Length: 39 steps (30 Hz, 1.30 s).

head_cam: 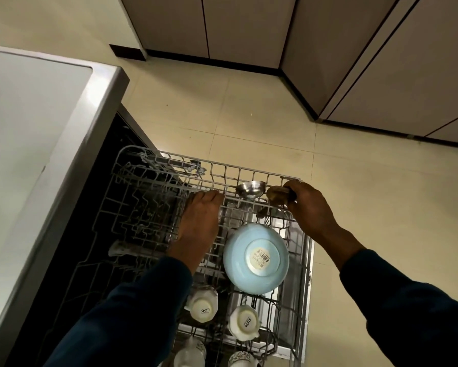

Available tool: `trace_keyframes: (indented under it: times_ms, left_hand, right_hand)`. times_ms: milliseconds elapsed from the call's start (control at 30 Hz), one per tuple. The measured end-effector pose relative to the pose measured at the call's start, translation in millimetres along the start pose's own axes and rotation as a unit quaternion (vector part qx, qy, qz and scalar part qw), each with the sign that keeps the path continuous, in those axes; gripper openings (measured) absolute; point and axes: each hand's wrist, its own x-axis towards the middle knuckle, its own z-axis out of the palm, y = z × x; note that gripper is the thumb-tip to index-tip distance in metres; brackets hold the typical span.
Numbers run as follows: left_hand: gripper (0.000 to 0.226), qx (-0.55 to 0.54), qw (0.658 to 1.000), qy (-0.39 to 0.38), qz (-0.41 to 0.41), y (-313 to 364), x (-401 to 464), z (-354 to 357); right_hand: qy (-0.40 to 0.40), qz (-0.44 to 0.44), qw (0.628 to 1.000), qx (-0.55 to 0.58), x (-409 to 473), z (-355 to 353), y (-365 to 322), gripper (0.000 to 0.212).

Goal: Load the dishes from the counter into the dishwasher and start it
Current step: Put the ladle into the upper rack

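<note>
Dishwasher rack [249,172] holds an upturned blue bowl [256,256] and white cups [201,305]; left hand [200,223] lies flat, right hand [311,207] grips a ladle [250,190].

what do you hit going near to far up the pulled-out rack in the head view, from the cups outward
white cups → upside-down light blue bowl → steel ladle at the rack's far rim → tiled floor → cabinet doors

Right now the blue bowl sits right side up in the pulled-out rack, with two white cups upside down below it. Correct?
Not quite. The head view shows the blue bowl upside down: its base and barcode sticker face the camera. It does sit in the pulled-out rack, with two white cups upside down below it.
</note>
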Motion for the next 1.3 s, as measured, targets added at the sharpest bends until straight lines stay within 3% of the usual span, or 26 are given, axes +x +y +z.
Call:
trace_keyframes:
  times_ms: [167, 300, 433, 600, 833, 1100, 1300]
  left_hand:
    - [0.069, -0.026, 1.000, -0.006, -0.009, 1, -9, -4]
    - [0.068, -0.037, 0.999, 0.009, -0.030, 3, -33, -22]
    - [0.055, -0.059, 0.996, 0.057, -0.040, 6, -70, -50]
    - [0.061, -0.058, 0.990, 0.104, -0.071, 2, -126, -85]
    - [0.043, -0.077, 0.972, 0.203, -0.090, -13, -230, -147]
    - [0.041, -0.054, 0.893, 0.370, -0.250, -72, -448, -204]
    - [0.037, -0.001, 0.832, 0.410, -0.373, -110, -628, -208]
  right_hand:
    - [0.049, 0.001, 0.998, 0.027, -13, -12, -8, 0.041]
    - [0.143, -0.080, 0.985, -0.053, -23, -28, -34, 0.038]
    - [0.144, -0.148, 0.978, -0.040, -33, -36, -72, 0.032]
    - [0.146, -0.262, 0.954, 0.021, -63, -39, -137, 0.029]
    - [0.122, -0.403, 0.898, 0.130, -134, -33, -257, 0.026]
    - [0.031, -0.540, 0.823, 0.171, -281, 28, -410, 0.024]
    - [-0.057, -0.626, 0.760, 0.166, -408, 93, -485, 0.019]
